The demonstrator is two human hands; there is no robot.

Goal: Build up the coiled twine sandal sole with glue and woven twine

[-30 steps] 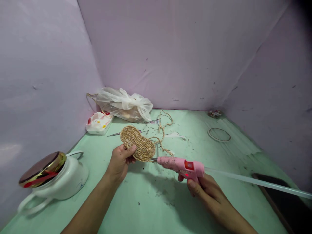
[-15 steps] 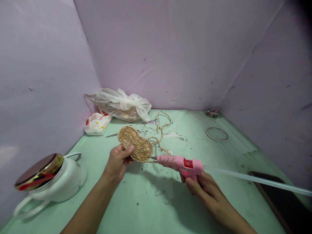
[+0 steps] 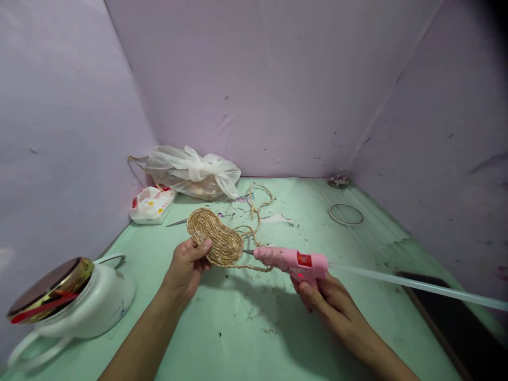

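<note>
Holding coiled straw-rope pad just left of pink glue gun; left grip pinches pad edge, right grip wraps gun handle. Advisable: thin bead along rim, nozzle clear of left thumb.

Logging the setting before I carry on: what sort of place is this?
Probably a small craft workspace: there's a pink glue gun, a coiled cord piece and a green tabletop marked with scraps and specks.

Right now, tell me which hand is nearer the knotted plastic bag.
Left. The left hand is in front of the knotted plastic bag; the right hand, holding the pink glue gun, is farther right.
</note>
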